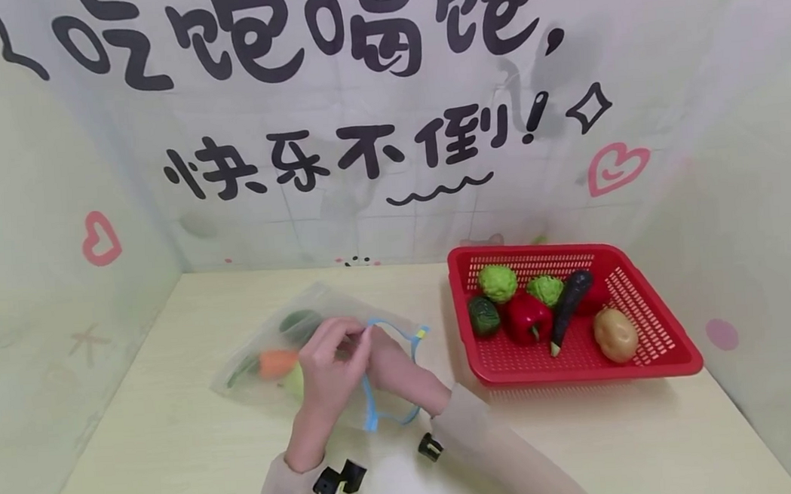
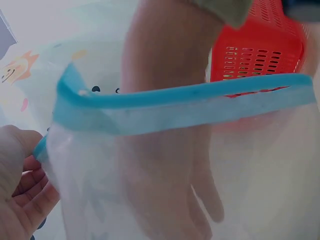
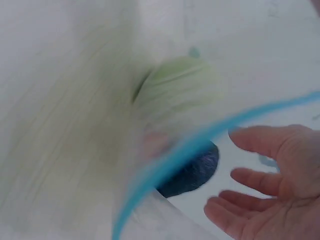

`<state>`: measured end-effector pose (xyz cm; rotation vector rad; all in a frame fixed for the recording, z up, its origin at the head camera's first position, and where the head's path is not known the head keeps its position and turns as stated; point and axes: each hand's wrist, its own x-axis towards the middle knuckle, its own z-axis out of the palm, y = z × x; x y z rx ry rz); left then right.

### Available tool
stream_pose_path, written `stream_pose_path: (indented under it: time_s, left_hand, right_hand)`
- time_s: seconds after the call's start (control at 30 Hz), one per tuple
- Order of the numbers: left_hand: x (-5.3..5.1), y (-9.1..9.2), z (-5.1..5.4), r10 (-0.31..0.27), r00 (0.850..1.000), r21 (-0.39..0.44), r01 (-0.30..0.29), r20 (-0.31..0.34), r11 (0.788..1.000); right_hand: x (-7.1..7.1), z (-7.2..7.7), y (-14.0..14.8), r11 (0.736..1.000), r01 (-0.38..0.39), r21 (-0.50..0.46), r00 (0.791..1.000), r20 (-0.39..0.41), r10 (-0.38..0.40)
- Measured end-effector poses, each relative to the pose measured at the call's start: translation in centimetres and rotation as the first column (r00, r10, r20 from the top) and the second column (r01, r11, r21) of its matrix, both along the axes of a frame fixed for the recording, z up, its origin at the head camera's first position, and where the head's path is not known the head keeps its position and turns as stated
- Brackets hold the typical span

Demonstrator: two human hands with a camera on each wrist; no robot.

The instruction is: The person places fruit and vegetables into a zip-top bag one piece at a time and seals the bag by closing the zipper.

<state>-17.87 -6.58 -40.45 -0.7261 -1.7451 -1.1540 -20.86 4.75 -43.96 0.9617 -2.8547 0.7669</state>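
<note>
A clear zip bag (image 1: pixel 372 309) with a blue rim (image 2: pixel 200 95) lies on the table. Inside it are a carrot (image 1: pixel 278 363) with green tops, a pale green cabbage-like vegetable (image 3: pixel 175 90) and a dark, bumpy rounded one (image 3: pixel 195 172). My left hand (image 1: pixel 330 368) pinches one end of the blue rim between thumb and fingers. Through the bag's mouth reaches my right hand (image 1: pixel 392 360), seen through the clear plastic in the left wrist view. Its fingers (image 3: pixel 255 182) are spread and loosely bent, with nothing between them, near the dark vegetable.
A red plastic basket (image 1: pixel 580 374) stands to the right, holding two green leafy balls, a dark green vegetable (image 1: pixel 484 317), a red bell pepper (image 1: pixel 527 318), an eggplant (image 1: pixel 569 304) and a potato (image 1: pixel 615 335). A printed cloth wall (image 1: pixel 367 233) encloses the table (image 1: pixel 176 442).
</note>
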Motion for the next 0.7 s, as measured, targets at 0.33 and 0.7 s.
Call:
stream_pose_path:
  time_s: [0.33,0.7]
  left_hand:
    - [-0.2,0.1,0.0,-0.009,1.0,0.005,0.009,-0.006,1.0]
    - [-0.5,0.2,-0.2,-0.009,1.0,0.012,0.01,-0.023,1.0]
  right_hand:
    - [3.9,3.7,6.9,0.975,-0.095,-0.201,0.963,0.231,0.142]
    - [3.2,4.5,15.5,0.914,0.292,-0.281,0.957,0.086,-0.279]
